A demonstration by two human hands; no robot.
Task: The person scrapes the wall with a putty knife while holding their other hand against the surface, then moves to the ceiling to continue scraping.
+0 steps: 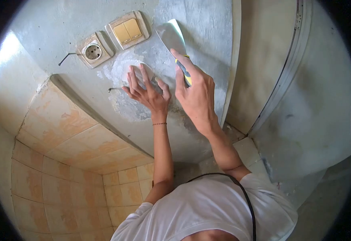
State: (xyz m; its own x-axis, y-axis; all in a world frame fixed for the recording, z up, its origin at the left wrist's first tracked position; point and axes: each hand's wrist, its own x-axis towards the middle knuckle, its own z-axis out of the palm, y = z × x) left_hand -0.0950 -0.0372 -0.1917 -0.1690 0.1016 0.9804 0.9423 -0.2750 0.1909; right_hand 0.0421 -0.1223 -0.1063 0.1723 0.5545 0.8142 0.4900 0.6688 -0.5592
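On the grey, patchy wall (207,24), my right hand (195,82) is wrapped round the yellow and dark handle of a putty knife (172,35). The wide metal blade points up and to the left, close to the wall. My left hand (149,91) has its fingers spread against the wall over a whitish patch, lower left of the knife. A pale, flat piece (142,72) shows behind its fingers; whether the hand grips it is unclear. Above the left hand are a double light switch (127,31) and a round socket (93,52), both with worn frames.
A short dark wire or hook (66,57) sticks out beside the socket, and a smaller one (113,89) left of my left hand. Orange and cream tiles (71,128) cover the lower left, below a ledge. A door frame (282,80) stands at the right.
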